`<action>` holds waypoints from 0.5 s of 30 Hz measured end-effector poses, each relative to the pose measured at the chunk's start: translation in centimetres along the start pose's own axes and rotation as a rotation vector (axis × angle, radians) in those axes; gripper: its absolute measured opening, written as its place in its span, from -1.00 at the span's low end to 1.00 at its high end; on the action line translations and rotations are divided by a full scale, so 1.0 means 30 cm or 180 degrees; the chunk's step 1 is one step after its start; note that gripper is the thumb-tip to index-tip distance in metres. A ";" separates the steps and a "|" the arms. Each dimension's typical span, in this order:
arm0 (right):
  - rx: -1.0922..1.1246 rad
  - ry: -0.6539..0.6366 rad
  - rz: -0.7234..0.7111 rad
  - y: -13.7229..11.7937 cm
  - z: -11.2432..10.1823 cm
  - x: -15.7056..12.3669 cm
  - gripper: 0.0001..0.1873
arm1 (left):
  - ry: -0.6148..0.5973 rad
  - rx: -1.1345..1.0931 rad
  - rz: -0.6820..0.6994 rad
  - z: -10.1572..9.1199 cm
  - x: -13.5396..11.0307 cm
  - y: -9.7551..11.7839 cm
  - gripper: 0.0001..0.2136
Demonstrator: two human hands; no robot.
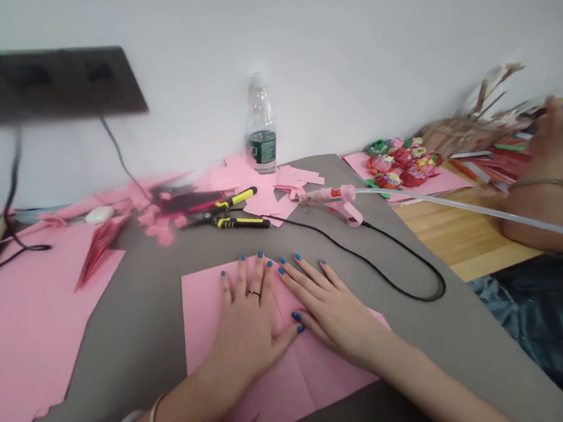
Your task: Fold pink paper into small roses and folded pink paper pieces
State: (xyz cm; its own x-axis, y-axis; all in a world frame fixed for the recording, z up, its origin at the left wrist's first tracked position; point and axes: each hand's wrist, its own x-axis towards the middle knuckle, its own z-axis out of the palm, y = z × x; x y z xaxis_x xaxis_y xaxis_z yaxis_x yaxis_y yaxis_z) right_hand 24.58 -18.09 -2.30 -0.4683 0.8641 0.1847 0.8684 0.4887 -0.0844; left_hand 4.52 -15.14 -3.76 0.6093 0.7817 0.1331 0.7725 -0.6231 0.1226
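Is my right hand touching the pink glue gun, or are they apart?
Apart. In the head view, grey tabletop and black cord show between your right hand, lying on pink paper, and the glue gun.

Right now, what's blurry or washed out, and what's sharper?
Head view: the other person's hand at right and the dark wall panel are blurred; head view: the top of the bottle nearly fades into the wall; head view: the left hand and right hand look sharper.
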 end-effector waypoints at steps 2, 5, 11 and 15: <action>-0.0128 -0.0130 -0.0047 -0.004 0.036 -0.001 -0.36 | 0.0019 -0.0103 0.0051 -0.016 0.001 -0.025 -0.24; -0.0241 -0.0107 -0.0087 -0.001 0.049 -0.009 -0.38 | -0.0049 -0.0275 0.0083 -0.062 0.012 -0.071 -0.33; -0.0232 -0.0071 -0.0112 -0.001 0.037 -0.006 -0.38 | -0.0218 -0.0073 0.0068 -0.115 0.056 -0.064 -0.37; -0.0218 -0.0077 -0.0118 0.000 0.044 -0.005 -0.36 | -0.0350 0.0176 0.0199 -0.097 0.059 -0.043 -0.40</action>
State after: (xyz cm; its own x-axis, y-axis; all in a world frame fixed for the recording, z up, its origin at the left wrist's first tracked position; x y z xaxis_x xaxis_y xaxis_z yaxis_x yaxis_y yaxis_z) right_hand 24.44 -18.05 -3.62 -0.5034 0.8486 0.1626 0.8591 0.5117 -0.0106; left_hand 4.08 -13.03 -0.81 0.6701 0.7416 0.0299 0.7393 -0.6705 0.0627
